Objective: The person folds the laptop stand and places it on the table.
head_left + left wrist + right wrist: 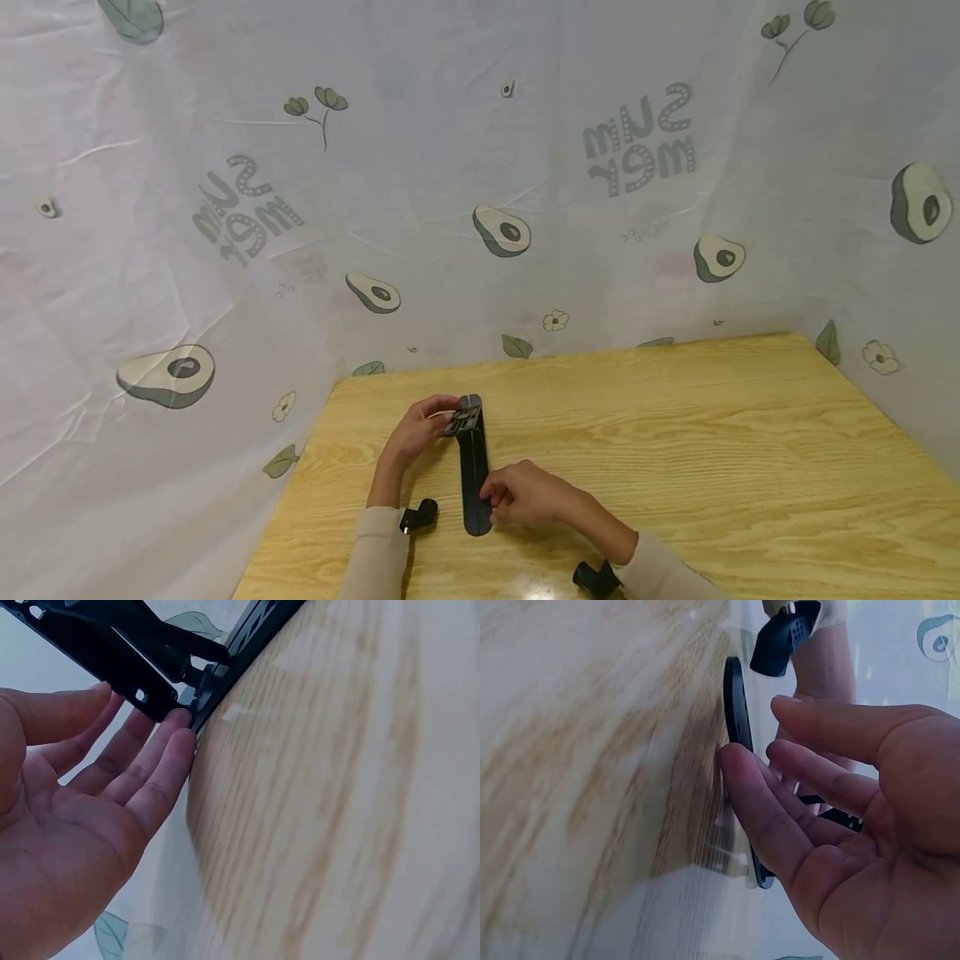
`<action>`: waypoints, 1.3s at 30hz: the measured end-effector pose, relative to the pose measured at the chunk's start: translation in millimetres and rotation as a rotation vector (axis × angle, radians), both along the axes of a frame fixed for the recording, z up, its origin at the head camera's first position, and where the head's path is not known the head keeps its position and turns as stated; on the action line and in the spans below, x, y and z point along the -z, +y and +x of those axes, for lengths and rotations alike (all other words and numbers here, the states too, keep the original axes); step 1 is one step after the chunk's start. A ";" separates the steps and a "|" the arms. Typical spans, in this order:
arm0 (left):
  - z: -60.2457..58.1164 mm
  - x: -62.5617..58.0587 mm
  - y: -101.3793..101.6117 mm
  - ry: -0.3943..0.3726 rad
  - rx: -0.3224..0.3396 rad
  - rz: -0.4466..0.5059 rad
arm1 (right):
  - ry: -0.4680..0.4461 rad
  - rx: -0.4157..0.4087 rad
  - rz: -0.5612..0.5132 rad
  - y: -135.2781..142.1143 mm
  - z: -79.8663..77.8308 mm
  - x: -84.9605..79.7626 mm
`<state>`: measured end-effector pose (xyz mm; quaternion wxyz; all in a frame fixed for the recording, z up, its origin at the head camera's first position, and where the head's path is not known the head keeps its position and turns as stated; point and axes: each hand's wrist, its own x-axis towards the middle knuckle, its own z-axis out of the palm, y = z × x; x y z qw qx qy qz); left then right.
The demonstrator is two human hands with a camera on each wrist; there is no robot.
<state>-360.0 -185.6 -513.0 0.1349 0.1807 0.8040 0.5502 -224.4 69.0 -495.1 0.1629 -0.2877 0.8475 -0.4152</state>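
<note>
A black folding stand (474, 475) lies on the wooden table, its long flat base pointing toward me and a hinged plate (462, 419) raised at the far end. My left hand (420, 429) pinches the left edge of that plate. In the left wrist view, the left thumb is at the plate's edge (75, 656), with fingertips by the hinge and some fingers partly hidden behind it. Beside the base's near end is my right hand (528, 493), loosely bent. The right wrist view has the right index fingertip against the base (736, 701) and the thumb apart from it.
The wooden table (675, 433) extends far to the right. A pale curtain (420, 167) printed with avocados hangs behind and at both sides. Black wrist cameras sit at both sleeves, the left one (420, 516) close to the stand's base.
</note>
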 end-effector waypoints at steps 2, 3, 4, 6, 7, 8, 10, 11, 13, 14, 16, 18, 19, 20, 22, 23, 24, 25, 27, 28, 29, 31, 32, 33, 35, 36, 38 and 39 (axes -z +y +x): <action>3.5 -0.1 -5.7 0.013 -0.004 -0.013 | 0.014 -0.010 -0.001 -0.8 -2.2 1.8; 5.4 -0.6 -8.8 0.015 -0.008 -0.017 | 0.020 -0.011 -0.001 -0.8 -3.2 2.0; 7.2 -0.7 -12.1 0.022 -0.011 -0.027 | 0.037 -0.018 -0.002 -0.6 -4.3 2.1; 10.7 -1.6 -17.7 0.024 -0.020 -0.039 | 0.049 -0.013 -0.004 1.5 -6.9 1.2; 12.2 -2.5 -20.1 0.025 -0.022 -0.046 | 0.059 -0.006 -0.002 3.3 -8.2 0.2; 13.3 -3.3 -22.0 0.036 -0.018 -0.058 | 0.075 0.004 -0.006 5.5 -9.9 -0.6; 15.0 -5.5 -24.6 0.071 0.000 -0.074 | 0.117 0.038 -0.019 11.1 -13.7 -1.8; 15.6 -7.2 -24.7 0.087 0.008 -0.076 | 0.129 0.065 -0.028 14.1 -15.7 -2.2; 16.3 -10.8 -23.4 0.137 0.036 -0.076 | 0.183 0.115 -0.050 19.6 -20.2 -1.3; 16.6 -12.9 -21.8 0.160 0.051 -0.069 | 0.214 0.139 -0.066 22.0 -22.8 -0.3; 17.1 -16.9 -17.6 0.199 0.080 -0.048 | 0.260 0.195 -0.097 25.4 -27.9 2.2; 17.4 -19.8 -13.3 0.229 0.095 -0.029 | 0.291 0.243 -0.123 26.6 -33.6 4.9; 17.8 -20.9 -11.8 0.241 0.103 -0.024 | 0.307 0.263 -0.134 26.5 -36.5 6.1; 18.0 -21.6 -10.3 0.251 0.107 -0.024 | 0.308 0.279 -0.149 26.2 -39.3 6.8; 19.3 -23.0 -7.9 0.254 0.112 -0.027 | 0.294 0.302 -0.173 24.4 -45.0 7.8; 20.0 -23.4 -7.1 0.250 0.116 -0.030 | 0.286 0.304 -0.185 23.5 -47.6 7.8; 20.7 -23.9 -6.2 0.241 0.123 -0.030 | 0.272 0.305 -0.196 22.4 -50.1 7.1; 21.5 -24.7 -5.2 0.233 0.129 -0.029 | 0.258 0.305 -0.203 21.4 -52.6 6.4; 22.9 -25.4 -3.5 0.222 0.138 -0.027 | 0.237 0.306 -0.211 19.0 -57.2 4.0; 23.5 -25.0 -3.0 0.221 0.137 -0.028 | 0.233 0.302 -0.208 17.7 -59.5 2.6; 24.2 -24.4 -2.7 0.223 0.136 -0.029 | 0.230 0.296 -0.205 16.3 -61.4 0.8; 25.5 -22.9 -2.3 0.230 0.123 -0.036 | 0.224 0.276 -0.186 12.7 -66.2 -2.2; 26.4 -22.3 -2.0 0.231 0.113 -0.039 | 0.224 0.264 -0.173 10.7 -68.6 -3.5; 27.5 -21.3 -1.9 0.234 0.100 -0.043 | 0.222 0.251 -0.158 8.6 -71.1 -4.6; 29.1 -19.6 -1.6 0.235 0.070 -0.047 | 0.227 0.222 -0.126 4.6 -76.1 -6.2; 30.0 -18.7 -1.3 0.237 0.054 -0.050 | 0.230 0.216 -0.103 2.6 -78.3 -6.6; 31.7 -16.5 -0.6 0.242 0.028 -0.055 | 0.243 0.209 -0.064 -0.8 -81.5 -7.0; 32.5 -15.3 -0.2 0.246 0.018 -0.058 | 0.248 0.209 -0.046 -2.3 -83.0 -6.7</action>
